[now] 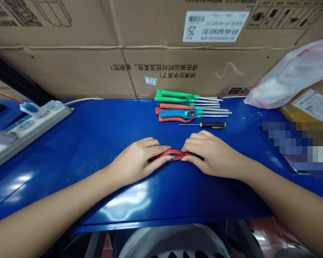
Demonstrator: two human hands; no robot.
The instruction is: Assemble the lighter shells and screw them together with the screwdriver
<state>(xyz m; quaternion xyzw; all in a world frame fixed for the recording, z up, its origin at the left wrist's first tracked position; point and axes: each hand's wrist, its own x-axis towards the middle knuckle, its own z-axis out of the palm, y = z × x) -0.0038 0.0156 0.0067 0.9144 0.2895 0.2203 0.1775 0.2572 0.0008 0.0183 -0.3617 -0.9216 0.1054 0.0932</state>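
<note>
A red long-nosed lighter [175, 154] with a green trigger lies crosswise between my hands, low over the blue table [118, 125]. My left hand [138, 159] is closed round its handle, the thumb by the trigger. With fingers and thumb pinched, my right hand [207, 154] grips the other end, and its palm hides what lies beyond. Past my hands, a black and yellow screwdriver [213, 125] points its shaft left. Behind it lies a row of several long-nosed lighters, among them a green one [174, 94], an orange one [174, 106] and a blue one [174, 114], metal tubes to the right.
A large cardboard box [91, 75] stands along the back edge. At left is a white power strip [29, 125] with a plug in it. On the right are a plastic bag [290, 75] and a pixelated patch. A white stool [174, 240] shows below the front edge.
</note>
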